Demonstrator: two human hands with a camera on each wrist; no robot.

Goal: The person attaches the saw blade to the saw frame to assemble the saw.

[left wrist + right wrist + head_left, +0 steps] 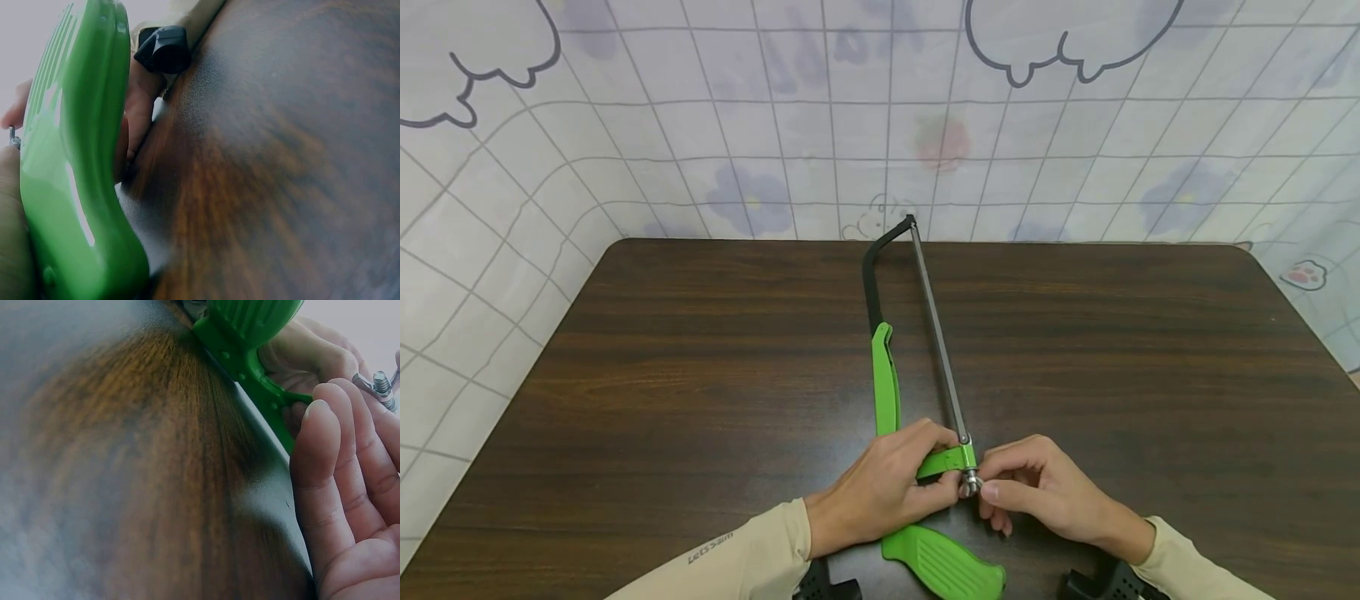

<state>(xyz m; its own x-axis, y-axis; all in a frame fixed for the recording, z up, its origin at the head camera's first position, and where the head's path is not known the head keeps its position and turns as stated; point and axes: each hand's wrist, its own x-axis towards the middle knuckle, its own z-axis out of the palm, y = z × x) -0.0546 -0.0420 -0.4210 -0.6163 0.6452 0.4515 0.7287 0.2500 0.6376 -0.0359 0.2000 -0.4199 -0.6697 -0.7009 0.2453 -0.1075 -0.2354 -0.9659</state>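
A hacksaw (886, 387) with a green handle and a black front frame lies on the table, its blade (936, 333) on the right side. My left hand (880, 492) grips the green frame around the short arm that carries the blade's near end. At that end is a metal wing nut (970, 482), pinched between the thumb and index finger of my right hand (1052, 496). The right wrist view shows the wing nut (381, 387) on its threaded bolt, above the other fingers. In the left wrist view the green handle (81, 162) covers most of the right hand.
The dark wooden table (700, 358) spreads around the saw. Behind it hangs a white gridded sheet (850, 125) with cloud and flower prints. Black wrist cameras (1108, 583) sit below the hands, near the saw's handle.
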